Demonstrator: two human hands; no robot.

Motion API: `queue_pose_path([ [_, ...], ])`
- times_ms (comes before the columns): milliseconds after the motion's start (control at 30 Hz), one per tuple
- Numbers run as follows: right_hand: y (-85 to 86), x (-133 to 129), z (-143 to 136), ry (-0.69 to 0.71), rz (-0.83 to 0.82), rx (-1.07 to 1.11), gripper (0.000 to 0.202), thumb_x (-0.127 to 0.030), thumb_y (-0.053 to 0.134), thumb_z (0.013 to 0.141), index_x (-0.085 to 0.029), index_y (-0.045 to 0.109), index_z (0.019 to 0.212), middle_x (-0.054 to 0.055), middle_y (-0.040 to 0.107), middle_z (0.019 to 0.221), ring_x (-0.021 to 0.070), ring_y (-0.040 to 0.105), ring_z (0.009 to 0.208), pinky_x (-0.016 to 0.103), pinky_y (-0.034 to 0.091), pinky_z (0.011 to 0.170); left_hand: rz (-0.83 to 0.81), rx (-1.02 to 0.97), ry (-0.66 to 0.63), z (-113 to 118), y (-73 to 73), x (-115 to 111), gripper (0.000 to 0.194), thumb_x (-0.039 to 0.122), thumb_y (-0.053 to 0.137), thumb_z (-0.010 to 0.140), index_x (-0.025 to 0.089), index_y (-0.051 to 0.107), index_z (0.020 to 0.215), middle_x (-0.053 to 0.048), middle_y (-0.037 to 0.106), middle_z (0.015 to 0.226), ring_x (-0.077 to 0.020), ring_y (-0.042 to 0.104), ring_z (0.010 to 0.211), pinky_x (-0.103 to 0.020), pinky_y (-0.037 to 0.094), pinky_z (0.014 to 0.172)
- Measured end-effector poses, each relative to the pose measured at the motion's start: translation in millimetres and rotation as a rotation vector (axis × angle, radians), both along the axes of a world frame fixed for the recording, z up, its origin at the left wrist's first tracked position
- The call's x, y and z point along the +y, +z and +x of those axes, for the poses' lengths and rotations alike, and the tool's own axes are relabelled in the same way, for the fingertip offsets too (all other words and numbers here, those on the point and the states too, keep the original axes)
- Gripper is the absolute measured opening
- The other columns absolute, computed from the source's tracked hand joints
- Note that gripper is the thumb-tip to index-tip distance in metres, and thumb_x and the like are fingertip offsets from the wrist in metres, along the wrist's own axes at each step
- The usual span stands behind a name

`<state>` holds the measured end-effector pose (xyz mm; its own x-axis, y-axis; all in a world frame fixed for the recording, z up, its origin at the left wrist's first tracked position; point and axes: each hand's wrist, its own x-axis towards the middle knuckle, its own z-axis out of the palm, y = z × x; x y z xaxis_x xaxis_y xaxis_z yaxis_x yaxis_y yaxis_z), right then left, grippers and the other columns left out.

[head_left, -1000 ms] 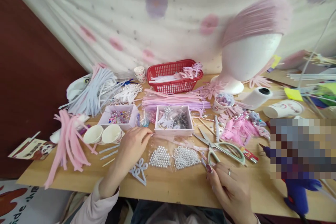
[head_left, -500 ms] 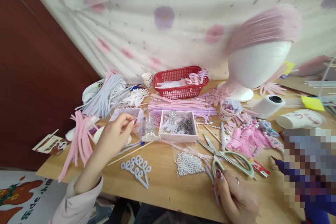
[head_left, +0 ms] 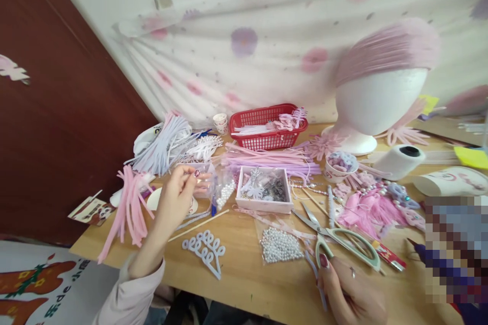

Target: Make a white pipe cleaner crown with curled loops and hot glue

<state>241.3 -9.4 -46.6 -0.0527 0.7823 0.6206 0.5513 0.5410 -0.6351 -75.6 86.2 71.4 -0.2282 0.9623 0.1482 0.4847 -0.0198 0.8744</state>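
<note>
My left hand (head_left: 179,193) is raised over the left part of the table. Its thumb and fingertips pinch the edge of a clear plastic bag (head_left: 225,192) with white pearl beads in it, now tilted up. A blue pen (head_left: 214,204) is beside the bag. Low on the right, my right hand (head_left: 351,289) has its fingers closed around a thin lilac pipe cleaner (head_left: 319,284); the grip is partly hidden. Its thumb is close to the handle of the scissors (head_left: 353,246). A looped pale-blue pipe cleaner shape (head_left: 206,250) lies between the hands.
A bag of pearls (head_left: 281,245) and a white box of trinkets (head_left: 282,207) lie centrally. Behind are pipe cleaners (head_left: 267,157), a red basket (head_left: 263,141) and a foam head (head_left: 381,96). A blue glue gun (head_left: 423,254) lies at right, partly blurred out.
The view has swung left and up slightly. The small pearl bag near my left fingers has gone from flat to tilted upright. My right hand keeps its place by the scissors.
</note>
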Motion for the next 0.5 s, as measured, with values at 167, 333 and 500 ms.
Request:
queue_pose_path([
  [167, -3.5, -1, -2, -0.088, -0.031, -0.013, 0.035, -0.015, 0.054, 0.097, -0.021, 0.05, 0.063, -0.004, 0.044, 0.053, 0.0108, 0.045, 0.042, 0.029, 0.035, 0.048, -0.027, 0.063, -0.025, 7, -12.7, -6, 0.022, 0.033, 0.046, 0.09, 0.022, 0.053, 0.107, -0.01, 0.077, 0.102, -0.0236, 0.077, 0.083, -0.038, 0.064, 0.07],
  [333, -0.9, 5, -2, -0.123, -0.013, -0.097, 0.015, -0.023, 0.057, 0.096, -0.021, 0.061, 0.082, 0.005, 0.064, 0.081, 0.0203, 0.064, 0.074, 0.033, 0.048, 0.069, 0.123, 0.249, 0.166, 17, -16.6, -39, 0.035, 0.029, 0.056, 0.084, 0.018, 0.056, 0.117, -0.016, 0.065, 0.124, -0.0301, 0.066, 0.112, -0.046, 0.057, 0.088],
  [500, -2.6, 8, -10, -0.227, -0.035, -0.175, 0.015, -0.024, 0.052, 0.099, -0.021, 0.064, 0.089, 0.011, 0.068, 0.1, 0.0289, 0.059, 0.095, 0.046, 0.045, 0.083, 0.053, 0.368, -0.117, 59, -47.5, -68, 0.012, 0.021, 0.053, 0.087, 0.024, 0.063, 0.093, -0.001, 0.071, 0.075, -0.019, 0.07, 0.067, -0.032, 0.058, 0.067],
])
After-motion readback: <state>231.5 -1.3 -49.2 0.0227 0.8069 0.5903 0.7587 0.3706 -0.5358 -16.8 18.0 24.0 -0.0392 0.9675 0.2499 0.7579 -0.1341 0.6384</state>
